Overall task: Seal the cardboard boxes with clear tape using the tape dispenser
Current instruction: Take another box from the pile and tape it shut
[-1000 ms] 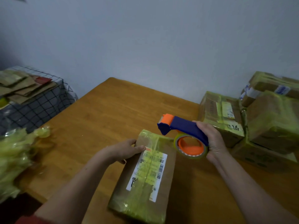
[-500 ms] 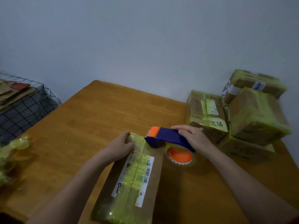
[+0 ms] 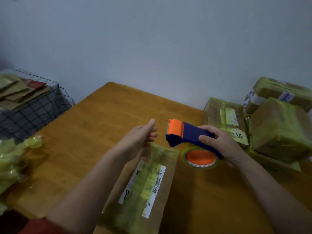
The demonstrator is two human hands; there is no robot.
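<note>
The dispenser is gripped in the right hand; the left hand is loosely curled, empty; tape is best pressed onto the box beneath those fingers.

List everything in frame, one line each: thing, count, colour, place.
Cardboard box: one, brown, yellowish tape, white label, table front centre.
Tape dispenser: one, blue and orange, held above table.
Stacked boxes: about four, brown, yellowish tape, table right.
Table: one, orange-brown wood.
Wire rack: one, black, far left, holds flat cardboard.
Crumpled plastic: one heap, yellowish, left edge.
Left hand: empty, above box's far end.
Right hand: grips dispenser.
</note>
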